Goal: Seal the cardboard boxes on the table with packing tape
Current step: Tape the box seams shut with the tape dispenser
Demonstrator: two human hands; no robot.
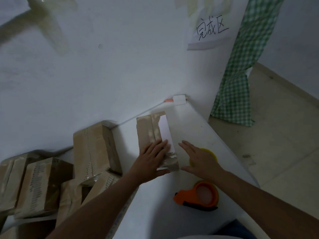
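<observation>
White tabletop point(193, 128) against wall, far right corner in view. Stack of taped cardboard boxes point(51, 178) crowds left side of tabletop. Single cardboard box point(150, 133) lies near far edge, white label along its right side. Left hand point(151, 161) flat on box's near end, grip released, fingers straight, pressing. Right hand point(200, 161) just right of box, grip released, fingers spread, grasping nothing. Orange tape dispenser point(198, 195) near right edge, beneath right forearm. Yellow tape roll point(209, 152) partly hidden behind right hand.
</observation>
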